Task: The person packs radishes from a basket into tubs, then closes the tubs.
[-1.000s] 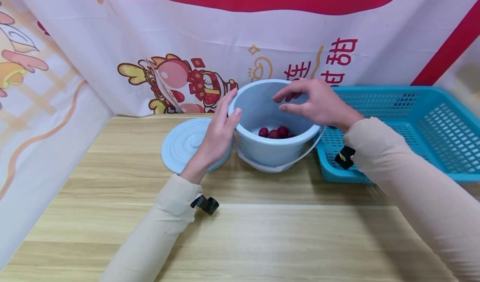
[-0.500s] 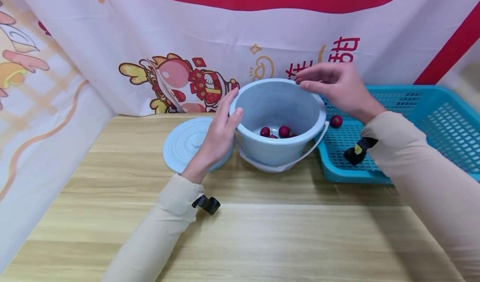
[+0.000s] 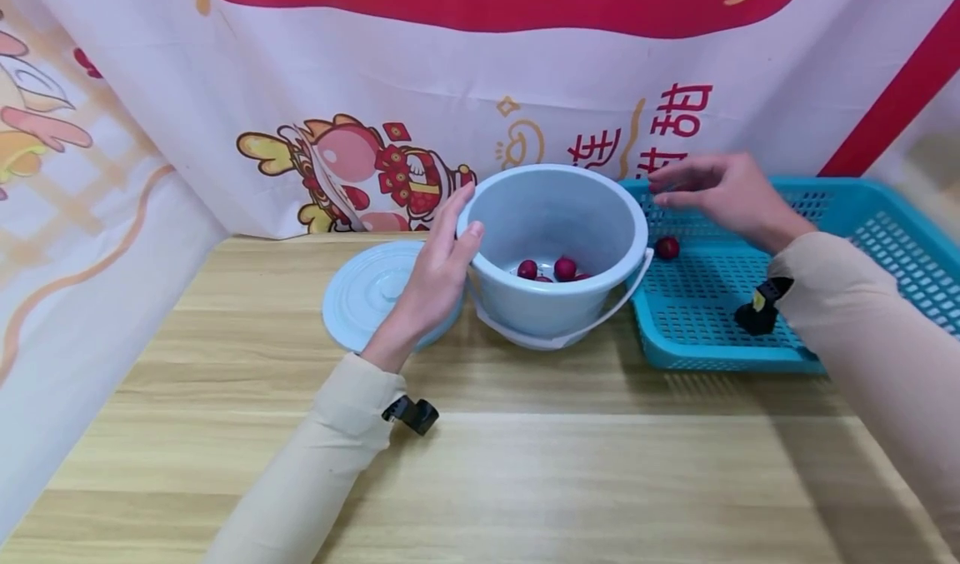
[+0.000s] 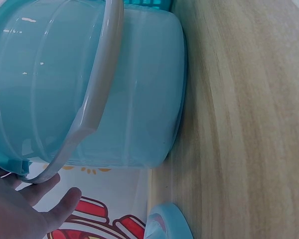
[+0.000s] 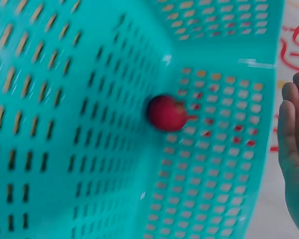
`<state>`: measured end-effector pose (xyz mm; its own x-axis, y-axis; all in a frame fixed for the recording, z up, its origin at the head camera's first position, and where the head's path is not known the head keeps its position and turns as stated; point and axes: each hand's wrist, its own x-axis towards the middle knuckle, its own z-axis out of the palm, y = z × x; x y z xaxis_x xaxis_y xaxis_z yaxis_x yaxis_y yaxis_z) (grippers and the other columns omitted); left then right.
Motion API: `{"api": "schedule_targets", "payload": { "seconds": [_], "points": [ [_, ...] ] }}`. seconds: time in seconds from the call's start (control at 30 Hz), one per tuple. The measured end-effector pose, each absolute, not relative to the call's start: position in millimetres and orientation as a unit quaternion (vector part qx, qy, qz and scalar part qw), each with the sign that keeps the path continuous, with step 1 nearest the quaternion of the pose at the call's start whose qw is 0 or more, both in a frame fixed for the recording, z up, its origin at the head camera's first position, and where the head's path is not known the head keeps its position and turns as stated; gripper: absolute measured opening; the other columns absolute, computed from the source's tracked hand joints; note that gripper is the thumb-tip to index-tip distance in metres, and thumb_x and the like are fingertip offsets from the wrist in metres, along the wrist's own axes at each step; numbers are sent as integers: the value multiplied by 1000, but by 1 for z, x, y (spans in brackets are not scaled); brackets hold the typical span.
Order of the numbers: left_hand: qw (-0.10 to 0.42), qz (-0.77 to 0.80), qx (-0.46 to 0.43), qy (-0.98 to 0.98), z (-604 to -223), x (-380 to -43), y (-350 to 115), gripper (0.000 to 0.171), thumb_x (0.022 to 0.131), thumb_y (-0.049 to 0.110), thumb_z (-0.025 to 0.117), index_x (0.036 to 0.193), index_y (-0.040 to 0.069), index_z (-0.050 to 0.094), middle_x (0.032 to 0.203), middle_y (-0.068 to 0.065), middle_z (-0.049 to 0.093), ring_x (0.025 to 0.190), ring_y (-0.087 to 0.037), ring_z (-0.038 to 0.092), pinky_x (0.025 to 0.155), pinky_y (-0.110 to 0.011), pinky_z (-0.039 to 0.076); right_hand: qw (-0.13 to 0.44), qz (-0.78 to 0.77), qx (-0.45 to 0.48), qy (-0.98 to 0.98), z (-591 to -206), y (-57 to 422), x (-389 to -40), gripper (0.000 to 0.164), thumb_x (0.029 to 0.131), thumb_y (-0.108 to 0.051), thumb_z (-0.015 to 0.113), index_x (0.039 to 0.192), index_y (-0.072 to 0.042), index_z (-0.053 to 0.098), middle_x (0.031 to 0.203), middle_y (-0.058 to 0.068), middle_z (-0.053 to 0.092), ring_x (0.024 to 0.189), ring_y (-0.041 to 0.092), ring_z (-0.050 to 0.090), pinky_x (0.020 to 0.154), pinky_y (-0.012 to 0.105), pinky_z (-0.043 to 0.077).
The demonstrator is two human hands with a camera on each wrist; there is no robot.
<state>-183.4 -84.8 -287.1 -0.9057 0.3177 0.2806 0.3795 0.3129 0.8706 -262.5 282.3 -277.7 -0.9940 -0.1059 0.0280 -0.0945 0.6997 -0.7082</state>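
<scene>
My left hand (image 3: 435, 277) rests with straight fingers against the left side of a light blue bucket (image 3: 536, 301), thumb by its rim. Several dark red, round, plum-like fruits (image 3: 565, 268) lie on the bucket's bottom. The bucket's pale handle (image 4: 97, 74) hangs down across its front. Over the left part of a teal plastic basket (image 3: 697, 301) is my right hand (image 3: 735, 197), its fingers extended with nothing between them. One dark red fruit (image 5: 167, 113) sits in the basket by its wall, below that hand in the head view.
A round light blue lid (image 3: 367, 285) lies on the wooden table (image 3: 525, 472) left of the bucket, partly hidden by my left hand. The basket stands close at the bucket's right. A printed cloth (image 3: 420, 72) hangs behind everything.
My right hand has moved from over the bucket's opening rightward to above the basket. The lone fruit in the basket has come into view. My left hand stays at the bucket.
</scene>
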Motion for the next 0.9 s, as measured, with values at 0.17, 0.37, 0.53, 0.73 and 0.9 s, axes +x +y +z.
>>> {"api": "schedule_targets", "payload": {
  "seconds": [0.17, 0.37, 0.53, 0.73, 0.9],
  "points": [
    [29, -545, -215, -810, -287, -183, -84, 58, 106, 27, 35, 159, 13, 17, 166, -5, 10, 152, -24, 17, 119, -51, 29, 76, -372, -38, 924, -289, 297, -271, 64, 86, -41, 74, 143, -22, 53, 144, 13, 53, 131, 35, 47, 104, 63, 42],
    [33, -548, -218, -807, -300, -196, -86, 59, 106, 31, 36, 159, 16, 16, 166, -1, 9, 152, -22, 17, 119, -50, 30, 140, -333, -27, 932, -302, 308, -279, 63, 87, -37, 74, 143, -19, 52, 145, 16, 51, 134, 40, 41, 104, 67, 38],
    [43, -547, -221, -806, -317, -210, -88, 60, 105, 39, 36, 159, 24, 16, 166, 7, 10, 151, -16, 18, 118, -49, 31, 158, -322, -31, 933, -312, 313, -282, 58, 88, -34, 74, 140, -15, 56, 143, 18, 53, 133, 41, 40, 103, 69, 35],
    [51, -546, -223, -806, -322, -212, -89, 59, 104, 48, 36, 157, 33, 18, 163, 17, 12, 150, -9, 19, 119, -46, 31, 160, -325, -25, 932, -320, 315, -282, 54, 88, -31, 75, 137, -14, 58, 136, 19, 60, 122, 39, 57, 104, 71, 34],
    [57, -545, -224, -806, -322, -212, -89, 59, 103, 48, 36, 158, 31, 19, 162, 18, 14, 149, -8, 21, 118, -46, 31, 169, -321, -22, 932, -321, 317, -282, 52, 89, -29, 73, 137, -15, 59, 137, 20, 57, 126, 40, 48, 103, 71, 34]
  ]
}}
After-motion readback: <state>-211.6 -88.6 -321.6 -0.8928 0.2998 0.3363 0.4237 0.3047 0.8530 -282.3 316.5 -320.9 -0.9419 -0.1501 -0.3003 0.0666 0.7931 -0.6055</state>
